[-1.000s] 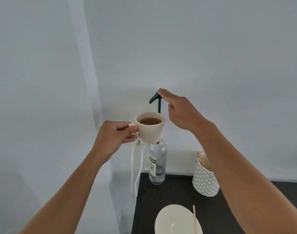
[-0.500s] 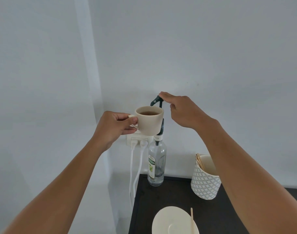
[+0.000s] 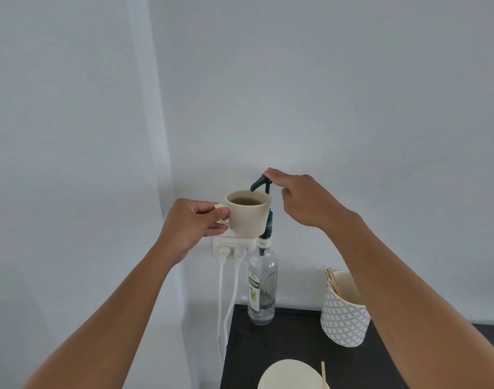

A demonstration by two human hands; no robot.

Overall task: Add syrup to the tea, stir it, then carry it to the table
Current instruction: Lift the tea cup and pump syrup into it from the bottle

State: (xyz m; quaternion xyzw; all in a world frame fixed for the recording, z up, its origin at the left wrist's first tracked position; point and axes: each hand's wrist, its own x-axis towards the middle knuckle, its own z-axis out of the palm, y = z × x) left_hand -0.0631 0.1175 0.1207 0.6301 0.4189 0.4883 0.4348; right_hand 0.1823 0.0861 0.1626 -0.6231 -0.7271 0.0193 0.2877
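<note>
My left hand (image 3: 193, 224) grips the handle of a cream cup (image 3: 250, 216) filled with brown tea, holding it in the air under the spout of a dark green pump (image 3: 261, 182). The pump tops a clear glass syrup bottle (image 3: 262, 287) that stands at the back left corner of the black counter (image 3: 282, 346). My right hand (image 3: 304, 199) rests its fingertips on top of the pump head, fingers extended and not wrapped around it. The cup hides part of the pump's neck.
A patterned paper cup (image 3: 344, 313) with wooden stir sticks stands right of the bottle. A cream saucer (image 3: 289, 374) with a wooden stick (image 3: 323, 373) lies at the counter's front. A wall socket (image 3: 231, 247) with two white cables sits behind the cup.
The view has tilted a little, shifting everything lower in frame. Both hands keep their places at the cup and pump; the pump head looks slightly lower against the cup than a second ago.
</note>
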